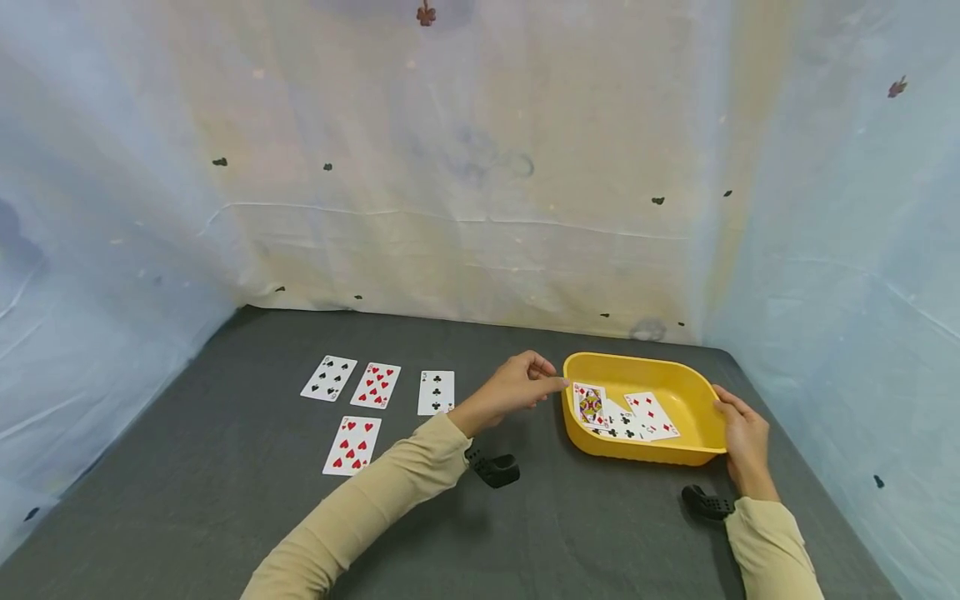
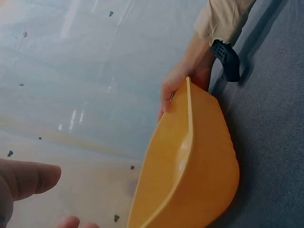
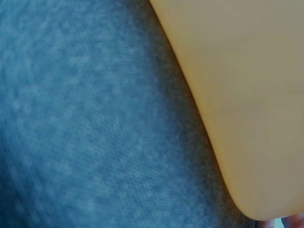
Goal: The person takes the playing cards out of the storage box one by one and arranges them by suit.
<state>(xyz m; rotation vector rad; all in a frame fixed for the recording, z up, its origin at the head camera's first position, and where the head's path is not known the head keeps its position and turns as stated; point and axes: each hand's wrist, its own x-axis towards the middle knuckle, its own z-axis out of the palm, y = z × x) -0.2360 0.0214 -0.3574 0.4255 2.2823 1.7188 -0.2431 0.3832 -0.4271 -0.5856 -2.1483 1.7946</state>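
A yellow plastic tub (image 1: 637,367) stands on the dark cloth, with several playing cards (image 1: 648,414) face up inside, among them a face card (image 1: 590,405) near its left wall. My right hand (image 1: 746,435) grips the tub's right end, thumb over the rim and fingers outside. At the opposite end, my left hand (image 1: 517,385) hovers right by the rim, its thumb pointing at the tub. The left wrist view shows that hand's thumb (image 2: 35,179) apart from the fingertips, with nothing between them. In the right wrist view the tub's outer wall (image 3: 251,104) fills one side.
Left of the tub lie a spades card (image 1: 328,378), two hearts cards, one upper (image 1: 376,386) and one lower (image 1: 351,446), and a clubs card (image 1: 437,393), partly behind the left wrist. Pale sheeting (image 1: 465,250) rises behind the dark cloth surface (image 1: 187,467) and along both sides.
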